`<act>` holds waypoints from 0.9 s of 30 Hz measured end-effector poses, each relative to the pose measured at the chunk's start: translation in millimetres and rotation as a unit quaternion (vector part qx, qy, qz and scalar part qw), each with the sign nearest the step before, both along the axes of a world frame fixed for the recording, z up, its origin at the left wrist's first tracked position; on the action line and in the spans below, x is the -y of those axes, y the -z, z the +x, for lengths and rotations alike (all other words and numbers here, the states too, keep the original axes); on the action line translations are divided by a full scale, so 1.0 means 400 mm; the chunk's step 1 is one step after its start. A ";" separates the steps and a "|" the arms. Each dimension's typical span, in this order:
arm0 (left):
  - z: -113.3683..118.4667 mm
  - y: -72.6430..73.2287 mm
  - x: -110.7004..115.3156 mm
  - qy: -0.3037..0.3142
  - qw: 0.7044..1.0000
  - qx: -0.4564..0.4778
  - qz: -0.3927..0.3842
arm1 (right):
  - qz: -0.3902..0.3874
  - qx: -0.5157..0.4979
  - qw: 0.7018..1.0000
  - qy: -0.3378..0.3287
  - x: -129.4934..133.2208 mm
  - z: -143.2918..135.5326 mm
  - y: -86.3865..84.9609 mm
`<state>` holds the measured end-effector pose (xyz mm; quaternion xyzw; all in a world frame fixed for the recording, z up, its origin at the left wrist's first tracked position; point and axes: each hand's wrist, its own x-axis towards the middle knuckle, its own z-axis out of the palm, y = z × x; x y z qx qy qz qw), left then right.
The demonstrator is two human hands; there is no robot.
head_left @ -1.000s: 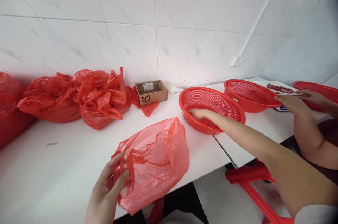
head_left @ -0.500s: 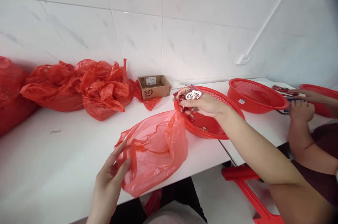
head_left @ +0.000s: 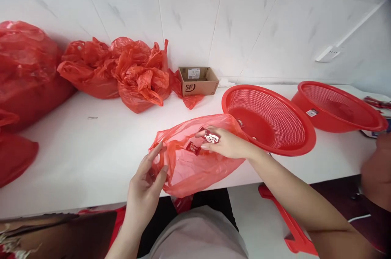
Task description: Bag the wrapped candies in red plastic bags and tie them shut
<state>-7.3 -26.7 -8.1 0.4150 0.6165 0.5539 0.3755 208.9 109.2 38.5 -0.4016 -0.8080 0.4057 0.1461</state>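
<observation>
At crinkly, translucent red bag [head_left: 198,175], right hand [head_left: 226,143] grips glossy packet [head_left: 211,137] (white-printed); left hand [head_left: 145,185] holds edge.

Left hand [head_left: 148,181]: red bag [head_left: 210,171] | right hand [head_left: 224,143]: small packets [head_left: 193,148]

your one view comes from your head, facing forward and down over the white table [head_left: 91,149] toward the tiled wall [head_left: 189,14], hands within close range.

From here I see the large red bag [head_left: 27,75] cut off by the left edge. The right edge crops the other person's arm [head_left: 377,173], and I can't read the small basket label [head_left: 312,113].
</observation>
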 end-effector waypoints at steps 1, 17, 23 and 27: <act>0.002 -0.001 0.005 0.001 1.000 -0.005 -0.002 | -0.002 -0.012 1.000 0.008 0.007 0.011 -0.006; 0.018 -0.008 0.017 -0.011 0.999 -0.002 -0.038 | -0.054 -0.127 0.990 0.033 0.066 0.023 0.026; 0.015 -0.002 0.020 0.002 0.999 0.015 -0.046 | -0.073 -0.130 0.985 0.082 0.069 0.032 0.030; 0.016 -0.002 0.020 0.007 0.999 0.020 -0.041 | -0.054 -0.159 0.977 0.131 0.069 0.033 0.037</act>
